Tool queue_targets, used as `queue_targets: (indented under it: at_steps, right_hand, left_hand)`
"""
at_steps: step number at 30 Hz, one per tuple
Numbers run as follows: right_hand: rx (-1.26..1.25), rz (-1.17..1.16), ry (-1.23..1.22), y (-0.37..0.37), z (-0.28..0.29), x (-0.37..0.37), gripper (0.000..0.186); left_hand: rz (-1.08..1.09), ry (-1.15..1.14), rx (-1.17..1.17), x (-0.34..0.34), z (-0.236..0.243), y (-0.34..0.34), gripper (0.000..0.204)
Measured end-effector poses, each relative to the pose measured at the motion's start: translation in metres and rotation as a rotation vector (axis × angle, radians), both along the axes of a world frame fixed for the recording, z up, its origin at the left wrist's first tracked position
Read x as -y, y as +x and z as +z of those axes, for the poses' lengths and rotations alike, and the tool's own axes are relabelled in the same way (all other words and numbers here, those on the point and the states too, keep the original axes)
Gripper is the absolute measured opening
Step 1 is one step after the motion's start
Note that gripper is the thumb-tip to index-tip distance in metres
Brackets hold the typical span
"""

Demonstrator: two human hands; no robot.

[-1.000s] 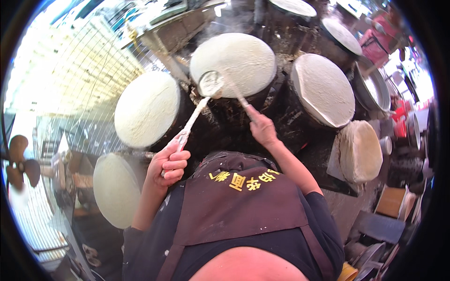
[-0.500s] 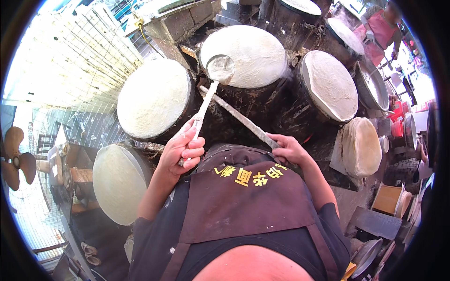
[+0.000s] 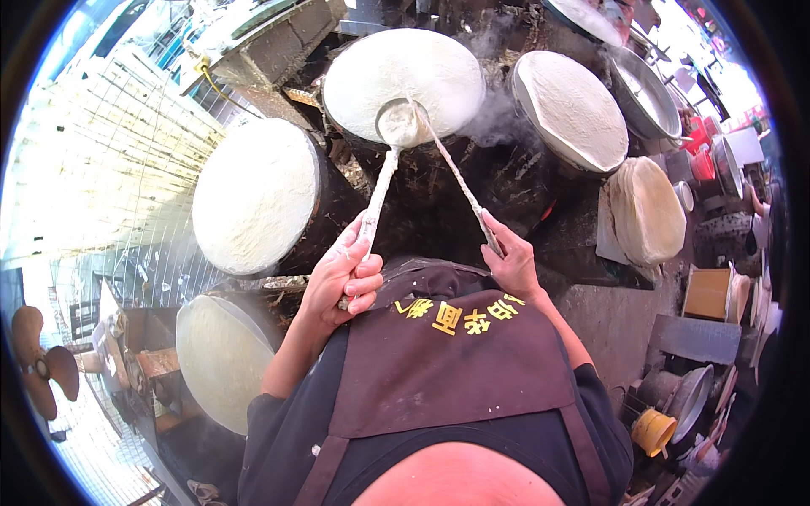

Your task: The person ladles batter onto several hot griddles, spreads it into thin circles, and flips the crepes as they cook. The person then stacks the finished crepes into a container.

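My left hand (image 3: 344,274) is closed round the batter-crusted handle of a ladle (image 3: 402,126). The ladle's bowl is over the near edge of the middle round griddle, whose top is coated with white batter (image 3: 405,72). My right hand (image 3: 511,263) grips a long flat scraper (image 3: 453,165), seen nearly edge-on. Its far end reaches past the ladle's bowl over the same griddle; whether it touches the bowl or batter I cannot tell. Another batter-covered griddle (image 3: 257,198) lies left of the ladle, and one more (image 3: 572,110) lies right.
A stack of pale round flatbreads (image 3: 648,211) stands at the right. Lower left is a pale round sheet (image 3: 221,358), with a fan (image 3: 44,364) beyond it. Steam (image 3: 498,114) rises behind the scraper. A yellow container (image 3: 654,432) sits at lower right.
The scraper's far end has moved up from beside the ladle's handle to over the middle griddle, and it has turned edge-on. The whole view has shifted slightly. Both hands keep their grips.
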State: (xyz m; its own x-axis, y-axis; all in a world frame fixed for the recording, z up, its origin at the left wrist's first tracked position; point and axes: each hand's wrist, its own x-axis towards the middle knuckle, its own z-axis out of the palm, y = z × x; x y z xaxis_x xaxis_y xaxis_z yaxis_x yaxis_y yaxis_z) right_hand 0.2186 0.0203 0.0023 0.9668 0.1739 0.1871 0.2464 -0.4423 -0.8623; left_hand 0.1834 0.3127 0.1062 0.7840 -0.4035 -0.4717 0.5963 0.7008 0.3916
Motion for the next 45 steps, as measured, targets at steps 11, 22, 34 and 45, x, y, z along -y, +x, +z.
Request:
queue_targets:
  at_steps: [11, 22, 34, 45]
  right_hand:
    - [0.354, -0.104, 0.050, 0.059, 0.032, 0.007, 0.055]
    - [0.297, 0.889, -0.171, 0.084, 0.084, 0.013, 0.032]
    - [0.400, -0.453, -0.665, 0.304, -0.033, 0.096, 0.048]
    - [0.045, -0.473, -0.598, 0.355, 0.064, 0.161, 0.022]
  left_hand:
    - [-0.159, -0.285, -0.157, 0.022, -0.012, 0.012, 0.041]
    - [-0.100, 0.111, -0.144, 0.112, -0.015, 0.048, 0.046]
    - [0.112, 0.019, -0.094, 0.157, -0.004, 0.063, 0.048]
    - [0.111, 0.047, -0.101, 0.171, 0.002, 0.081, 0.045]
